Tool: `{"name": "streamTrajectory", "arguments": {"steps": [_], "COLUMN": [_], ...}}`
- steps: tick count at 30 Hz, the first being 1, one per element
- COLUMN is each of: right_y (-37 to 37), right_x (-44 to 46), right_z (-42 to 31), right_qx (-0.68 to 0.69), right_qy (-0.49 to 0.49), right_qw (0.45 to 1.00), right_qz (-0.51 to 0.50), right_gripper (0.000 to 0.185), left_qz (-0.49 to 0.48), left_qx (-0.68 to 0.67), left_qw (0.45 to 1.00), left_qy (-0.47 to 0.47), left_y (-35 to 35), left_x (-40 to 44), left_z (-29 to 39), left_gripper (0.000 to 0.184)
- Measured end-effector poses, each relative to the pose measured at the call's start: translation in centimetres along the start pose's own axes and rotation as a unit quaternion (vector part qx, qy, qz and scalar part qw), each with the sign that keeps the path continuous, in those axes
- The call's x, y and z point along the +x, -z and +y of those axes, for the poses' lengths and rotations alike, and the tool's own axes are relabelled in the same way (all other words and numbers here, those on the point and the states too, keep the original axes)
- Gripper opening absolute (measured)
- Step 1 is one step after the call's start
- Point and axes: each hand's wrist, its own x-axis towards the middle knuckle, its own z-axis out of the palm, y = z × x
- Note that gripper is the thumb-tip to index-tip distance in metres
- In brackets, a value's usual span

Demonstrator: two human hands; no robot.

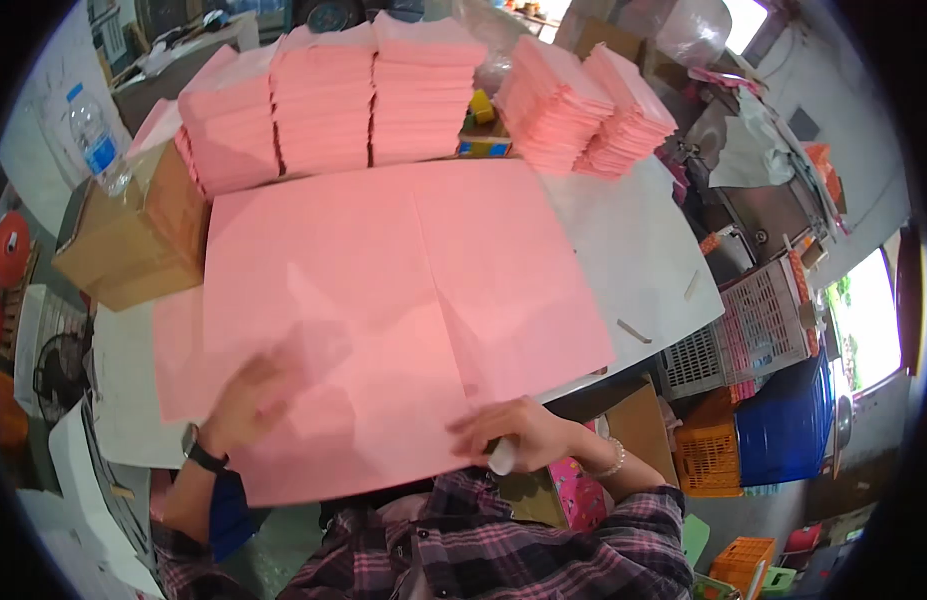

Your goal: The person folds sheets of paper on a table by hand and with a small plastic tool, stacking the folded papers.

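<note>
Large pink sheets (323,250) lie spread over the white table (623,240), with a long fold or overlapping edge running down their right half. My left hand (258,395), blurred by motion, is over the lower left part of the sheets; its fingers are too smeared to read. A watch is on that wrist. At the sheets' front edge, my right hand (513,430) has its fingers curled round a small whitish object (502,456), whose kind I cannot make out. Its fingertips are at the pink sheet.
Tall stacks of folded pink pieces (323,100) line the table's back edge, with more stacks (553,105) at the back right. A cardboard box (148,235) and a plastic bottle (95,140) stand at the left. Crates (708,455) are beyond the right edge.
</note>
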Motion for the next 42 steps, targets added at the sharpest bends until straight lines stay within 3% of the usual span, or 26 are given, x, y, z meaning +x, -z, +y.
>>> {"name": "streamTrajectory", "arguments": {"steps": [1, 5, 7, 9, 11, 14, 15, 16, 17, 18, 21, 23, 24, 25, 26, 28, 29, 32, 34, 37, 42], "right_y": [0.6, 4.6, 6.8, 8.6, 11.6, 14.7, 14.8, 14.7, 14.7, 14.5, 13.0, 12.4, 10.2, 8.4, 7.7, 6.5, 6.1, 5.3, 5.5, 5.7, 5.3], "right_x": [-0.5, 0.1, 1.4, 4.2, 7.9, 12.7, 14.0, 15.1, 15.8, 15.6, 11.9, 7.3, 6.0, 5.3, 5.7, 6.4, 6.4, 6.4, 6.5, 6.6, 7.0], "right_z": [-0.6, -2.6, -1.9, -2.1, 1.1, 6.5, 8.6, 10.7, 11.6, 11.8, 12.4, 15.8, 13.0, 10.1, 10.3, 11.3, 11.7, 12.8, 12.6, 12.1, 11.4], "right_qx": [0.106, 0.226, 0.173, 0.259, 0.336, 0.226, 0.258, 0.288, 0.316, 0.317, 0.443, 0.490, 0.375, 0.249, 0.250, 0.109, 0.110, 0.077, 0.099, 0.146, 0.165], "right_qy": [-0.030, -0.118, -0.159, -0.310, -0.245, -0.228, -0.271, -0.315, -0.358, -0.356, -0.432, -0.359, -0.240, -0.110, -0.112, -0.395, -0.395, -0.385, -0.400, -0.430, -0.425], "right_qw": [0.994, 0.967, 0.968, 0.878, 0.873, 0.920, 0.893, 0.863, 0.830, 0.831, 0.754, 0.791, 0.891, 0.956, 0.956, 0.895, 0.895, 0.894, 0.886, 0.867, 0.859], "right_qz": [-0.023, -0.002, 0.087, 0.255, 0.256, 0.226, 0.248, 0.270, 0.290, 0.288, 0.217, 0.066, 0.088, 0.109, 0.106, 0.176, 0.174, 0.216, 0.213, 0.204, 0.231], "right_gripper": [0.011, 0.013, 0.013, 0.016, 0.026, 0.035, 0.038, 0.042, 0.046, 0.046, 0.052, 0.057, 0.054, 0.052, 0.052, 0.034, 0.034, 0.018, 0.017, 0.015, 0.014], "left_qz": [0.002, -0.082, -0.108, -0.079, -0.022, 0.041, 0.056, 0.067, 0.074, 0.076, 0.193, 0.182, 0.166, 0.148, 0.150, 0.135, 0.124, 0.149, 0.162, 0.091, 0.157], "left_qx": [0.003, -0.190, -0.332, -0.311, -0.266, -0.210, -0.458, -0.675, -0.844, -0.843, -0.760, -0.745, -0.728, -0.711, -0.711, -0.596, -0.532, -0.503, -0.489, -0.247, -0.212], "left_qw": [1.000, 0.978, 0.937, 0.946, 0.957, 0.960, 0.873, 0.725, 0.525, 0.526, 0.551, 0.570, 0.589, 0.609, 0.607, 0.710, 0.756, 0.765, 0.769, 0.854, 0.876], "left_qy": [-0.011, -0.035, 0.014, 0.050, 0.116, 0.180, 0.158, 0.124, 0.080, 0.080, 0.284, 0.296, 0.307, 0.319, 0.321, 0.350, 0.361, 0.373, 0.379, 0.449, 0.403], "left_y": [-0.4, -1.1, -1.6, -2.5, -3.3, -2.7, -2.3, -1.9, -1.7, -1.5, -0.4, -0.2, -0.3, -0.4, -0.8, -1.3, -1.3, -1.9, -1.9, -2.2, -2.3], "left_x": [0.6, 1.9, 1.7, 0.6, -1.3, -2.5, -1.6, -0.5, 0.5, 1.2, 2.3, 2.7, 2.9, 2.9, 2.7, 2.3, 2.2, 2.0, 1.9, 1.4, 2.5], "left_z": [0.9, 1.3, -0.2, -2.8, -6.1, -8.0, -7.9, -7.8, -7.6, -6.9, -4.7, -5.0, -5.2, -5.4, -5.9, -7.1, -7.3, -7.3, -7.5, -9.6, -8.1], "left_gripper": [0.048, 0.042, 0.046, 0.054, 0.069, 0.084, 0.082, 0.080, 0.078, 0.078, 0.076, 0.072, 0.069, 0.066, 0.066, 0.053, 0.047, 0.034, 0.028, 0.023, 0.019]}}
